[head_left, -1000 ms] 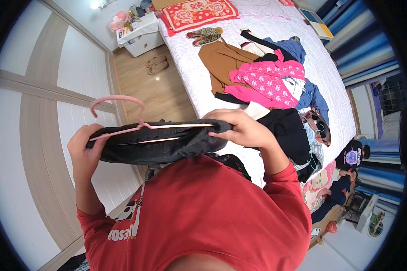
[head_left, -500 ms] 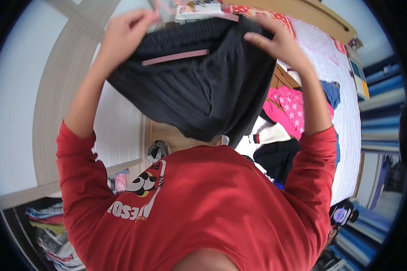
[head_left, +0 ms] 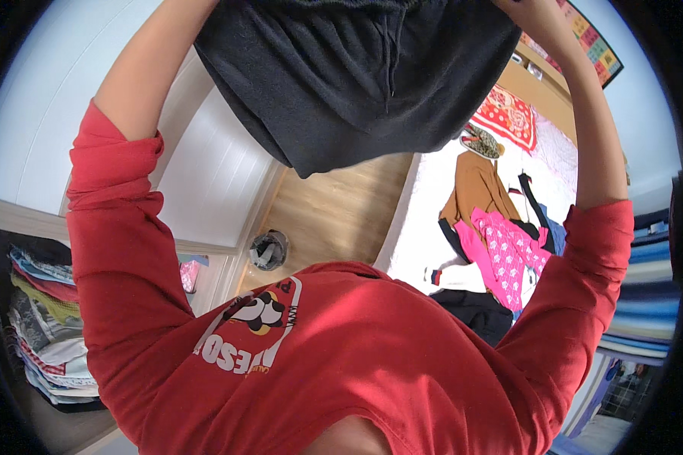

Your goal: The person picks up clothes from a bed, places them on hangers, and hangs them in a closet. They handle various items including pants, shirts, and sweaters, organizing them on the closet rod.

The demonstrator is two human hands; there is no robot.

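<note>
Overhead: dark garment (head_left: 357, 76) is lifted above the head, hanging down spread.
Hands: both cut off by the top edge; grip cannot be told.
Why: raised arms let the cloth hang flat.
Bed (head_left: 432, 227): clothes laid out.

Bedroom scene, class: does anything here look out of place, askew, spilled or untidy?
Yes. Clothes lie strewn unfolded across the white bed: a brown garment, a pink patterned top and a black one, overlapping. The folded stack on the shelves looks neat beside them. Nothing looks spilled or damaged.
</note>
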